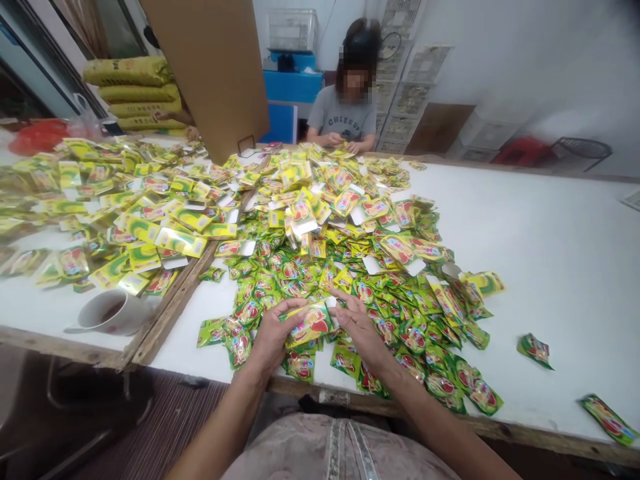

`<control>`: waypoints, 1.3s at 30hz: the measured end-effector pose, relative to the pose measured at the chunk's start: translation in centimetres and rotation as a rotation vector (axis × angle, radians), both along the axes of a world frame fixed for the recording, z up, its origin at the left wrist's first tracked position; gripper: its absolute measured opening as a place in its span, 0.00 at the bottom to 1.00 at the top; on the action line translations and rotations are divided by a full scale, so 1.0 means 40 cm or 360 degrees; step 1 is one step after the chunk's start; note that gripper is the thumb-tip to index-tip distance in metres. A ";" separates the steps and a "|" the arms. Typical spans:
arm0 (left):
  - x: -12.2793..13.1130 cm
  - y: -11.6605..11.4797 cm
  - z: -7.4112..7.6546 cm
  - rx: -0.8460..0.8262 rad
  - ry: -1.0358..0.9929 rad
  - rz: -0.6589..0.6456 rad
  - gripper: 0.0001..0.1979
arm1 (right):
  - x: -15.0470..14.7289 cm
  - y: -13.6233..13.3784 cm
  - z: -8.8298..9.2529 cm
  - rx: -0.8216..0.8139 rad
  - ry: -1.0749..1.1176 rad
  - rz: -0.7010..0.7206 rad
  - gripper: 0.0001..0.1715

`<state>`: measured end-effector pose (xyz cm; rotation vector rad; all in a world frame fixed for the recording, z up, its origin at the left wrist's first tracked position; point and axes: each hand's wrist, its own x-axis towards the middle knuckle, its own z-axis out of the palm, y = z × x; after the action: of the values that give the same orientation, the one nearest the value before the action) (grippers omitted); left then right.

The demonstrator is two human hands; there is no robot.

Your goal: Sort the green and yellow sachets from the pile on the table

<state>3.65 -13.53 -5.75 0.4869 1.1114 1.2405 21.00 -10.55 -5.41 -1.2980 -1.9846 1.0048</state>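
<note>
Low in the centre of the frame, the person's left hand (273,331) and right hand (357,325) together grasp one green and yellow packet (309,323), fingers curled around its left and right ends, holding it just above the near edge of a white table (560,267). A wide heap of matching green sachets (340,267) spreads across the table beyond the hands, with a few strays (535,349) lying apart at the lower right. At the left, a cup of dark liquid (109,311) stands near the table corner, and at the top centre another person (345,110) in a grey shirt sits at the far side with both hands among the packets.
</note>
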 end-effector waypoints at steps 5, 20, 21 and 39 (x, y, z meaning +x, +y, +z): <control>0.022 0.002 -0.006 0.0023 -0.0062 0.0116 0.21 | -0.016 -0.010 0.000 0.0061 -0.0123 -0.0080 0.16; -0.109 0.074 0.000 -0.0037 0.0434 -0.0108 0.18 | -0.018 0.095 0.009 -0.0014 0.0062 0.0060 0.15; -0.156 0.102 0.024 0.0009 0.0509 0.0172 0.19 | -0.008 0.115 0.010 0.0014 0.0063 -0.0041 0.14; 0.007 0.208 -0.016 0.0282 0.2624 -0.0404 0.12 | 0.093 0.174 -0.056 0.0420 -0.0830 -0.0205 0.17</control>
<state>3.95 -5.20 -6.39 1.8922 2.1406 0.5072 24.72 -3.58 -7.65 -1.6235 -2.2718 0.3415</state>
